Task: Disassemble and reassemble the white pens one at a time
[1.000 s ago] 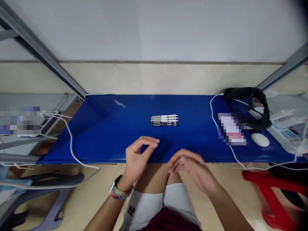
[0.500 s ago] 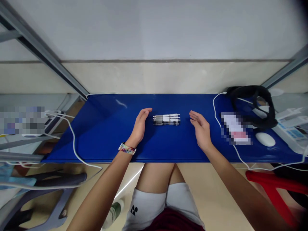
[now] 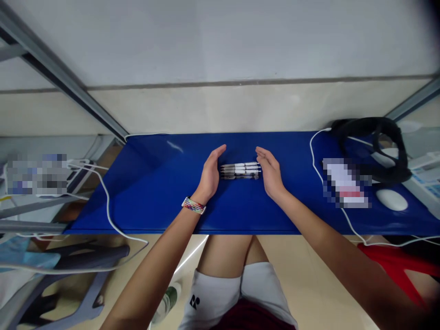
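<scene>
Several pens (image 3: 239, 170) lie side by side in a small stack of rows on the blue tabletop (image 3: 154, 183), white ones farther off and darker see-through ones nearer me. My left hand (image 3: 210, 174) stands on edge at their left ends, fingers stretched out, palm turned inward. At the right ends my right hand (image 3: 271, 172) is held the same way, its fingers straight and its palm facing the pens. Both palms are at or very close to the pen ends; whether they touch I cannot tell. A multicoloured woven band circles my left wrist.
On the right lie a blurred-out phone-like object (image 3: 345, 183), a white mouse (image 3: 392, 200), a black headset-like strap (image 3: 371, 151) and a white cable (image 3: 314, 160). Another white cable (image 3: 108, 201) hangs over the left side. A wall (image 3: 220, 105) backs the table.
Both hands have moved inward from either side, up to the ends of the pens. The view has shifted slightly; the pens lie in the same row.
</scene>
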`<state>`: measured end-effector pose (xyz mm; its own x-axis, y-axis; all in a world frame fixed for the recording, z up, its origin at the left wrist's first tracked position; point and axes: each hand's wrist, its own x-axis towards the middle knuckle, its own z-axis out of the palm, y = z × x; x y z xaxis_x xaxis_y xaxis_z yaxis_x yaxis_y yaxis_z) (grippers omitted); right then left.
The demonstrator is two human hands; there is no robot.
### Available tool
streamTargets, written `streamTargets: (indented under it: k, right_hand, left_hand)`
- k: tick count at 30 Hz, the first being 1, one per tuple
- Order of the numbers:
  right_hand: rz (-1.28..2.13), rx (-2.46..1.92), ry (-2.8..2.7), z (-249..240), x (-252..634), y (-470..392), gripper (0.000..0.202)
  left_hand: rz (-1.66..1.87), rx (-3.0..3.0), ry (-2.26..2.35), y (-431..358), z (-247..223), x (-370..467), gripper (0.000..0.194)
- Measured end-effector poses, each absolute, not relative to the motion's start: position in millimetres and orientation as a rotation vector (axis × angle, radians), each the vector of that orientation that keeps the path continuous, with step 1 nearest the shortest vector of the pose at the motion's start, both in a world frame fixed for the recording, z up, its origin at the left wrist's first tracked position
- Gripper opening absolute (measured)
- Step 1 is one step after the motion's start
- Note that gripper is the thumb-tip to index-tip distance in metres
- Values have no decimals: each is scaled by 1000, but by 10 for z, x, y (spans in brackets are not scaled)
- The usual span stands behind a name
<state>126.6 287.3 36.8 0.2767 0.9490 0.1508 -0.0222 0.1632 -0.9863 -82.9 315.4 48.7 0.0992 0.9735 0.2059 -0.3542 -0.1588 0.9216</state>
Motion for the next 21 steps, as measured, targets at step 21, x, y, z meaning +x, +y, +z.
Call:
streamTargets:
  k: [21]
  right_hand:
    - [898, -1242, -1014, 433, 1191, 2790, 32]
  left_hand:
    - [1325, 1132, 873, 3047, 555, -784, 33]
